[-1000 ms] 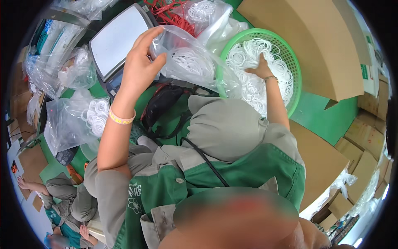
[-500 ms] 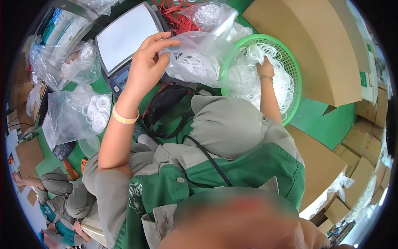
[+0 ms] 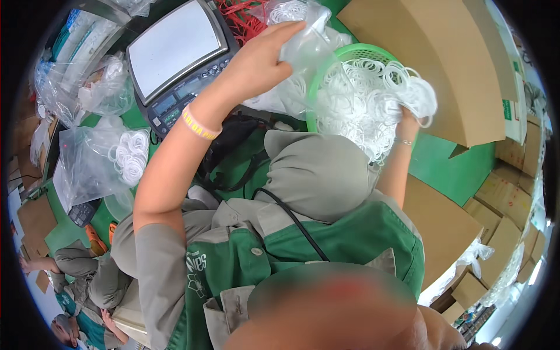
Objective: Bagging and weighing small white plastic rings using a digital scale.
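My right hand (image 3: 409, 121) is closed around a bunch of white rings (image 3: 417, 98), raised at the right rim of a green plastic basket (image 3: 312, 96). Many more loose white rings (image 3: 361, 105) fill that basket. My left hand (image 3: 259, 63) reaches over a clear plastic bag (image 3: 318, 61), index finger stretched out and thumb apart from it. The bag's film lies beside the fingers and reaches over the basket's left side; white rings show inside it, partly hidden by my hand. Whether the hidden fingers touch the film I cannot tell.
A digital scale (image 3: 175, 52) stands left of my left hand. Red strips (image 3: 245, 23) lie behind. Left are another bag of rings (image 3: 131, 154) and a seated person (image 3: 96, 277). A large cardboard box (image 3: 431, 64) stands at the right. A black pouch (image 3: 230, 137) lies by my knee.
My right hand has come up out of the basket toward the right with a bunch of rings. My left hand has moved right and away from me, over the clear bag.
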The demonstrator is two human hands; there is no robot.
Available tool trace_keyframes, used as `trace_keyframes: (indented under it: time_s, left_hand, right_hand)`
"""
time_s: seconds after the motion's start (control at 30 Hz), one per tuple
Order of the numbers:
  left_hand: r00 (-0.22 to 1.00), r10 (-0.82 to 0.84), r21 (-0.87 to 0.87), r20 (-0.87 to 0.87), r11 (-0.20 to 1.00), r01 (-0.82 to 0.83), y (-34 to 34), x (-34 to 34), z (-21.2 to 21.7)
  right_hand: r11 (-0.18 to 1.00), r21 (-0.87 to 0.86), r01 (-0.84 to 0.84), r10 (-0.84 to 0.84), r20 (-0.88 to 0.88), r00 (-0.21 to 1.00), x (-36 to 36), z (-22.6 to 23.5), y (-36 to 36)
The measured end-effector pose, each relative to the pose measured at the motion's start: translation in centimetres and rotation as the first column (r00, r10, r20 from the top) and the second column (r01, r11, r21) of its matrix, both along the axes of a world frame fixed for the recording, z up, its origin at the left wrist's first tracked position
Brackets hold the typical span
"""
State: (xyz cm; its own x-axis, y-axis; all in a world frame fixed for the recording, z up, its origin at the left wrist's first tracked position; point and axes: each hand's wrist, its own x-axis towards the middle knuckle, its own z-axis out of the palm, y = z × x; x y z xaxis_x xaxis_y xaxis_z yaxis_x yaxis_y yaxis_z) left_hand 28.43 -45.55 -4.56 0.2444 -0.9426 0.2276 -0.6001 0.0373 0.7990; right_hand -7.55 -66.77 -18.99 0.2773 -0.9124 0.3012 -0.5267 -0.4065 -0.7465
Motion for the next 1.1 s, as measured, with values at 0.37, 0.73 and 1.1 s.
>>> trace_keyframes:
  time_s: [0.37, 0.73, 1.1]
  left_hand:
    - [0.947, -0.168, 0.096, -0.274, 0.975, 0.201, -2.1, -1.2, 0.4]
    - [0.943, 0.006, 0.224, -0.332, 0.972, 0.073, 4.5, 0.5, -1.5]
    - [0.981, -0.024, 0.216, -0.191, 0.974, 0.066, 7.0, 1.9, -0.8]
  right_hand:
    - [0.784, -0.354, -0.51, 0.32, -0.475, 0.82, 12.3, 4.7, 6.3]
    - [0.635, 0.374, -0.676, 0.764, -0.434, 0.477, 21.5, 3.2, 11.2]
    - [0.636, 0.38, -0.672, 0.772, -0.309, 0.556, 19.9, 4.0, 10.4]
